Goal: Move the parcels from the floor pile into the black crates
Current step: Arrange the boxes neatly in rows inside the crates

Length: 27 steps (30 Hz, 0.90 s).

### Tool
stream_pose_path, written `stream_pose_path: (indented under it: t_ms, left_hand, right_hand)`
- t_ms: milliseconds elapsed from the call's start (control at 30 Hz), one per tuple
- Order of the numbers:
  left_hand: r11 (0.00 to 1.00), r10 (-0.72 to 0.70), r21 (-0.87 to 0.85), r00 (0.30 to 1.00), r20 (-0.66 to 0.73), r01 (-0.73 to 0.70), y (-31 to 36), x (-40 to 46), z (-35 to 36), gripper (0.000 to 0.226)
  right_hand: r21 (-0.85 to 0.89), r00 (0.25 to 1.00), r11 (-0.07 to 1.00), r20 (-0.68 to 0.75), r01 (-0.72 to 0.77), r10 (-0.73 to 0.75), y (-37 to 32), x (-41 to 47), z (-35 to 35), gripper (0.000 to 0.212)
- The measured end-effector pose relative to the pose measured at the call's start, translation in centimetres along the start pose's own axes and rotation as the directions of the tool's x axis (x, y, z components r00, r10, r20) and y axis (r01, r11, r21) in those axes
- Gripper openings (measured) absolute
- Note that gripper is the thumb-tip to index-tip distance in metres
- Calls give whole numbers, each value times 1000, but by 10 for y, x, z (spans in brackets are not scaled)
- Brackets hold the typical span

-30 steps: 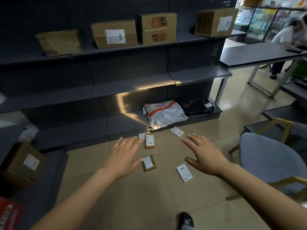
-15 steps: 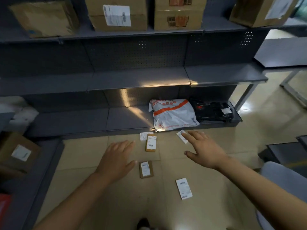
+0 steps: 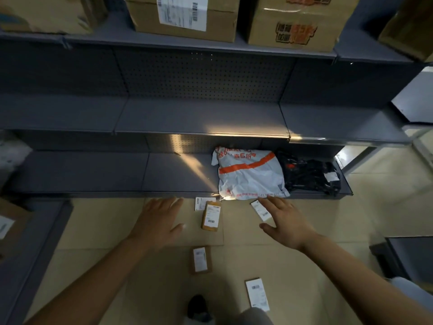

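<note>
Small labelled parcels lie on the tan floor: a brown box (image 3: 210, 215) between my hands, a white packet (image 3: 202, 203) behind it, a white packet (image 3: 260, 210) under my right fingertips, a brown box (image 3: 200, 259) nearer me and a white packet (image 3: 257, 294) near my foot. My left hand (image 3: 159, 221) hovers flat and empty left of the brown box. My right hand (image 3: 287, 222) reaches forward with straight fingers, close to a white-and-orange mail bag (image 3: 248, 174) on the bottom shelf. A black bag (image 3: 309, 173) lies beside it. No black crate is in view.
Grey metal shelving (image 3: 199, 118) fills the view ahead, with cardboard boxes (image 3: 185, 15) on the upper shelf. Another cardboard box (image 3: 9, 226) sits on a low shelf at the left. My shoe (image 3: 196, 306) is at the bottom. A dark platform (image 3: 410, 256) stands at the right.
My head has dropped and moved closer to the shelving. Both hands have moved forward over the floor parcels toward the bottom shelf, staying empty.
</note>
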<state>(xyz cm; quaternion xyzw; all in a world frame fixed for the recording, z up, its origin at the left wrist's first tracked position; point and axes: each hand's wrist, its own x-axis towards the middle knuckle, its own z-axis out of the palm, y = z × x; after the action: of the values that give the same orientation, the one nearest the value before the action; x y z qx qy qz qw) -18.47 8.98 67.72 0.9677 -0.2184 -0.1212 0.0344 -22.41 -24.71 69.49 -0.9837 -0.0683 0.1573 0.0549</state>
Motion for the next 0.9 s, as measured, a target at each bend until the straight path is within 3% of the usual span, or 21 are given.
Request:
stream_pose_path:
  t_ms: [200, 467, 567, 733, 900]
  left_hand:
    - [999, 26, 42, 999, 22, -26, -6, 65, 3, 65]
    - [997, -74, 13, 988, 138, 73, -9, 140, 35, 68]
    - [986, -149, -48, 977, 154, 158, -6, 165, 61, 72]
    - [942, -320, -10, 908, 268, 335, -9, 196, 123, 72]
    - [868, -432, -115, 848, 308, 484, -24, 211, 217, 73]
  right_hand:
    - [21, 997, 999, 70, -43, 41, 30, 54, 1, 74]
    - [49, 982, 999, 190, 9, -18, 76, 148, 27, 74]
    - [56, 964, 998, 264, 20, -34, 87, 185, 47, 75]
    - [4, 936, 996, 342, 89, -85, 86, 246, 97, 75]
    - [47, 951, 988, 268, 146, -153, 86, 297, 184, 80]
